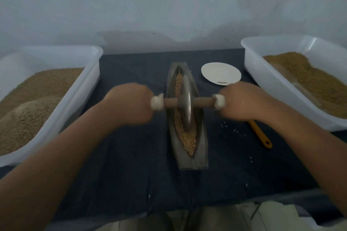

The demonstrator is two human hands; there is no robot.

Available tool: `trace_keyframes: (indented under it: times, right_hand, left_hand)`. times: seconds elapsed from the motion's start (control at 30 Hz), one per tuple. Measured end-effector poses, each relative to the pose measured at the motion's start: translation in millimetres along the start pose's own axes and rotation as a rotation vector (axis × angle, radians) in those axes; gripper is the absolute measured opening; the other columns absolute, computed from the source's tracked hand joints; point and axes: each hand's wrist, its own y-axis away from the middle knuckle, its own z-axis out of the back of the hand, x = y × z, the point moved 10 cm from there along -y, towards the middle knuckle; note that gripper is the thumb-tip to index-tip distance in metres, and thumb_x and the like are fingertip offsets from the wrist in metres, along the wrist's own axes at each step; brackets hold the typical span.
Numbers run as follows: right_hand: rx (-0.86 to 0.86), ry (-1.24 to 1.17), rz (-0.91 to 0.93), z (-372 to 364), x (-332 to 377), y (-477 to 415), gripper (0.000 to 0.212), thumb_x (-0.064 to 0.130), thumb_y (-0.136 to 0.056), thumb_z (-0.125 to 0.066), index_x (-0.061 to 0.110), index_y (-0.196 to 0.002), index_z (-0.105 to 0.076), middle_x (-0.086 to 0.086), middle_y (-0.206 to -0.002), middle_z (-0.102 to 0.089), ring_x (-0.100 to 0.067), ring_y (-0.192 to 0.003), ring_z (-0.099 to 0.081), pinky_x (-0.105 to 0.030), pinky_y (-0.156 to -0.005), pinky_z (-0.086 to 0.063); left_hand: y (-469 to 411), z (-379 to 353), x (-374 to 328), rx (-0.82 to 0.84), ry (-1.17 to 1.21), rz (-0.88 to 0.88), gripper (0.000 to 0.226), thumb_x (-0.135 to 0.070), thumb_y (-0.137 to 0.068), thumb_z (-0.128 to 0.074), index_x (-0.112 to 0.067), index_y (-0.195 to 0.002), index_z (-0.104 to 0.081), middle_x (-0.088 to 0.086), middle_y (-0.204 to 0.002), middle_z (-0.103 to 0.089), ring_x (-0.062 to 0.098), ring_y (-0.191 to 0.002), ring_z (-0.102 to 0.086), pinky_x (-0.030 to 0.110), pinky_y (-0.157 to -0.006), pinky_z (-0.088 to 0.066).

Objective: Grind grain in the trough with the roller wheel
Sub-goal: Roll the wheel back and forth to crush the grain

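Fists clamp both axle ends, left hand (131,102) and right hand (238,102), roller wheel (185,105) upright in the grain-filled trough (201,148) mid-table.

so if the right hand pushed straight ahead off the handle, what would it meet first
Probably the white plate, lying just beyond the right hand; it might pass over it.

The right hand (242,101) seemingly hides the orange-handled tool's (260,134) head.
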Motion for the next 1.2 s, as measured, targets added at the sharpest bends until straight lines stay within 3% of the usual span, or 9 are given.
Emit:
trace_keyframes:
  times: [0.13, 0.3, 0.43, 0.6, 0.7, 0.87, 1.03, 1.13, 1.2]
  right_hand:
    - [-0.078, 0.005, 0.055, 7.6, 5.3, 9.9, 0.041, 0.069, -0.062, -0.043, 0.032, -0.067, -0.061, 0.009, -0.056, -0.06, -0.006, -0.053, -0.056, -0.03, -0.048, -0.045]
    - [-0.321, 0.057, -0.048, 38.7, 3.4, -44.0, 0.026, 0.038, -0.08, -0.066, 0.026, -0.063, -0.05, 0.007, -0.06, -0.052, -0.014, -0.055, -0.049, -0.028, -0.05, -0.034]
    - [-0.271, 0.074, -0.062, 33.9, 2.9, -40.7, 0.023, 0.039, -0.081, -0.065, 0.026, -0.066, -0.053, 0.006, -0.063, -0.055, -0.014, -0.057, -0.052, -0.03, -0.052, -0.041]
    - [0.119, -0.011, 0.025, -6.9, 0.9, 16.9, 0.03, 0.064, -0.059, -0.055, 0.048, -0.082, -0.065, 0.022, -0.067, -0.066, -0.002, -0.053, -0.06, -0.028, -0.048, -0.045]
    - [-0.006, 0.011, 0.008, 6.1, 1.0, -2.5, 0.033, 0.062, -0.066, -0.056, 0.029, -0.068, -0.063, 0.007, -0.061, -0.063, -0.008, -0.058, -0.06, -0.03, -0.051, -0.045]
    - [-0.306, 0.109, -0.053, 45.2, 7.7, -51.2, 0.028, 0.043, -0.081, -0.067, 0.029, -0.063, -0.05, 0.007, -0.063, -0.053, -0.014, -0.057, -0.048, -0.029, -0.054, -0.037]
    - [-0.126, 0.1, -0.004, 21.8, 5.6, -16.8, 0.027, 0.053, -0.074, -0.061, 0.026, -0.067, -0.059, 0.006, -0.058, -0.058, -0.01, -0.055, -0.056, -0.027, -0.049, -0.038]
    - [0.052, -0.029, 0.009, -3.0, 0.3, 16.9, 0.038, 0.068, -0.054, -0.046, 0.046, -0.08, -0.064, 0.021, -0.064, -0.065, -0.003, -0.051, -0.059, -0.028, -0.046, -0.043]
    - [-0.012, -0.019, -0.008, 0.4, -1.8, 5.8, 0.04, 0.067, -0.061, -0.047, 0.032, -0.071, -0.065, 0.009, -0.06, -0.064, -0.006, -0.056, -0.06, -0.031, -0.051, -0.048]
  left_hand:
    - [15.3, -16.6, 7.8, 0.032, 0.081, 0.037, 0.033, -0.059, -0.066, -0.051, -0.027, -0.065, -0.059, -0.011, -0.06, -0.057, 0.006, -0.056, -0.055, 0.024, -0.049, -0.037]
    - [-53.1, 2.8, 21.9, -0.012, 0.08, 0.164, 0.044, -0.065, -0.077, -0.047, -0.023, -0.071, -0.062, -0.003, -0.076, -0.065, 0.021, -0.068, -0.061, 0.036, -0.064, -0.05]
    - [-43.4, -0.1, 16.1, 0.072, 0.115, 0.121, 0.036, -0.058, -0.077, -0.054, -0.024, -0.073, -0.063, -0.003, -0.078, -0.066, 0.02, -0.07, -0.062, 0.035, -0.065, -0.051]
    - [24.0, -13.9, 1.4, 0.034, 0.104, -0.012, 0.026, -0.054, -0.065, -0.052, -0.029, -0.063, -0.057, -0.012, -0.058, -0.057, 0.004, -0.054, -0.054, 0.024, -0.048, -0.037]
    - [-1.0, -14.8, 8.8, 0.017, 0.116, 0.043, 0.028, -0.054, -0.068, -0.054, -0.026, -0.063, -0.058, -0.01, -0.061, -0.06, 0.009, -0.056, -0.057, 0.026, -0.05, -0.039]
    - [-58.2, -1.6, 26.9, -0.014, 0.118, 0.177, 0.052, -0.071, -0.073, -0.044, -0.023, -0.073, -0.063, -0.003, -0.077, -0.065, 0.019, -0.068, -0.061, 0.035, -0.063, -0.052]
    - [-6.6, -14.7, 14.7, 0.01, 0.102, 0.083, 0.027, -0.051, -0.075, -0.056, -0.026, -0.066, -0.059, -0.009, -0.066, -0.061, 0.012, -0.059, -0.058, 0.027, -0.051, -0.039]
    - [21.7, -11.6, 3.1, -0.082, 0.026, 0.019, 0.027, -0.054, -0.072, -0.054, -0.03, -0.061, -0.054, -0.013, -0.056, -0.054, 0.007, -0.051, -0.052, 0.023, -0.047, -0.032]
    - [5.3, -5.9, 4.6, -0.078, 0.017, 0.035, 0.028, -0.053, -0.074, -0.056, -0.028, -0.061, -0.055, -0.011, -0.058, -0.055, 0.008, -0.052, -0.052, 0.023, -0.049, -0.034]
